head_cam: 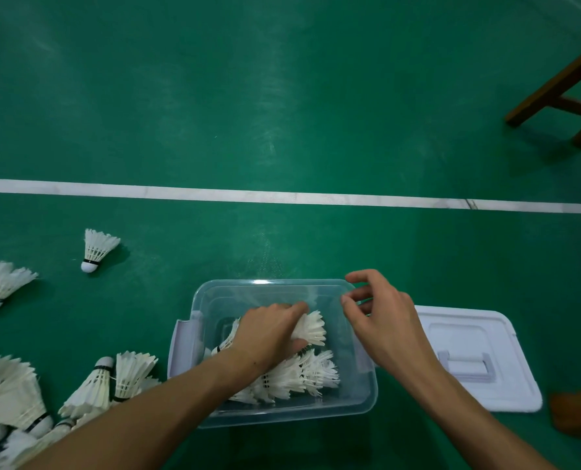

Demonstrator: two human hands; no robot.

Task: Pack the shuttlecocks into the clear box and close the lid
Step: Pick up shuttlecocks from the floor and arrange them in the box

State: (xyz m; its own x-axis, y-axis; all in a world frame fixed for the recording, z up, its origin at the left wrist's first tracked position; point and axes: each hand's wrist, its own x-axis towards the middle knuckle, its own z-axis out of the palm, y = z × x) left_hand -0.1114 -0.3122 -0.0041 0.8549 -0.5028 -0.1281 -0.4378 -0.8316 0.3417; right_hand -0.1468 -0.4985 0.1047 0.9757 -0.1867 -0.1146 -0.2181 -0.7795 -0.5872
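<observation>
The clear box [214,293] stands open on the green floor with several white shuttlecocks [299,374] lying inside. My left hand [265,334] reaches into the box and grips one shuttlecock [311,327] by its feathers. My right hand [380,323] hovers over the box's right rim with fingers loosely curled and holds nothing. The white lid [506,368] lies flat on the floor to the right of the box. A heap of loose shuttlecocks [89,388] lies at the lower left.
Single shuttlecocks lie farther left on the floor, one [97,249] upright and one [4,286] tilted. A white court line [282,196] crosses the floor beyond the box. Wooden stool legs [560,93] stand at upper right; a brown object [577,415] sits at lower right.
</observation>
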